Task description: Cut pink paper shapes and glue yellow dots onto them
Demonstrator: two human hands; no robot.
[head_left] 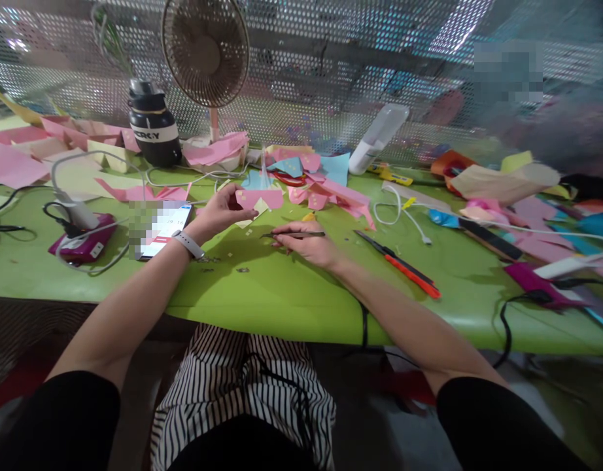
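Lap: striped trousers (pixel 237 392) show below the front edge of the green table (pixel 282 307).
Loose bits: small dark bits (pixel 242 269) lie on the tabletop, near its front edge.
Red-handled cutter: the cutter (pixel 412 275) lies right of the right forearm, apart from it.
Right hand: the person's right hand (pixel 306 247) grips a slim tool (pixel 301 233), probably tweezers, its tip pointing left, just above or on the table; which, one cannot tell.
Phone: the lit phone (pixel 167 229) lies beside the left wrist.
Left hand: the left hand (pixel 223 212) pinches the left end of a pink piece (pixel 262 199), which sits ahead of the tool tip, apart from it.
Step in hand: seemingly fine work with the tool among pale scraps (pixel 249 231), the pink piece kept ready.
Next move: it would call for a steady tip, a light squeeze and a still left hand.
Behind: folded coloured paper (pixel 341 196), a dark bottle (pixel 154 127) and a fan (pixel 206 55).
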